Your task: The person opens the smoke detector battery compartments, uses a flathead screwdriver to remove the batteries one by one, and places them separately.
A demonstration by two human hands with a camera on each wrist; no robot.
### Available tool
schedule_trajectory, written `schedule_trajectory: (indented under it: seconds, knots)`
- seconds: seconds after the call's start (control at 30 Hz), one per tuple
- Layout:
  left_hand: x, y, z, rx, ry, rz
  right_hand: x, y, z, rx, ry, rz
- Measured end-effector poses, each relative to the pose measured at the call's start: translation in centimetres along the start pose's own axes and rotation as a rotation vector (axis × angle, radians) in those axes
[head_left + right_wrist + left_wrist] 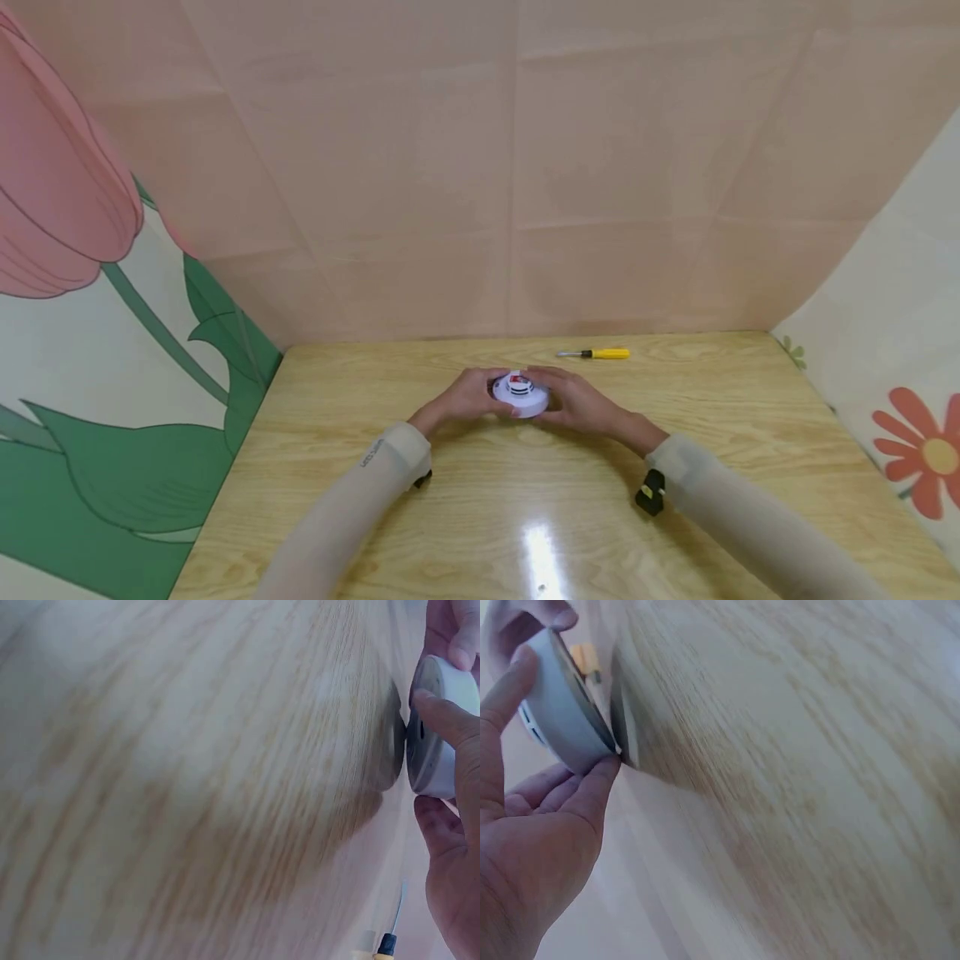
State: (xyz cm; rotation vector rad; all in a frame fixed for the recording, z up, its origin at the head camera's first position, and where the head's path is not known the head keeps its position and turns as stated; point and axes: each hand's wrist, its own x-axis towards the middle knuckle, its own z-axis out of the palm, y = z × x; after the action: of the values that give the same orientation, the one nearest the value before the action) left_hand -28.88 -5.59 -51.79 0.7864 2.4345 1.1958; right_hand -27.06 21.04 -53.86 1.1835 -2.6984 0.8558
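Bare left hand (471, 394), gripping at nine o'clock one round white plastic-looking device (521, 395) with raised, slotted, red-marked centre, at or just above pale wood-grain table (465, 517); bare right hand (583, 403), gripping same rim at three o'clock, probably to balance and steady it. Yellow-handled screwdriver (600, 354) with metal shaft, lying at two o'clock from device, apparently placed within reach.

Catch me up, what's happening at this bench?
A person holds a round white device, possibly a smoke detector, between the left hand and right hand. Its underside shows in the right wrist view, so at least part of it is off the wooden table. A yellow-handled screwdriver lies near the table's far edge, in neither hand.
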Motion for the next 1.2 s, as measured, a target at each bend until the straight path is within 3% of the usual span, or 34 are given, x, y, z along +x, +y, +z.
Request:
schedule_trajectory:
  seconds: [0.23,0.5,0.73,1.2]
  knots:
    - [-0.1,0.2,-0.1,-0.065,0.013,-0.049,0.0,0.1,-0.5,0.012,0.034,-0.036]
    - [0.0,0.4,0.2,-0.143,0.118,0.005,0.5,0.4,-0.7,0.112,0.114,0.001]
    - [0.0,0.8,0.4,-0.178,0.198,0.039,1.0,0.7,-0.8,0.239,0.166,0.083]
    - [0.6,0.4,0.7,-0.181,0.249,0.120,1.8,0.7,-0.9,0.292,0.218,0.242]
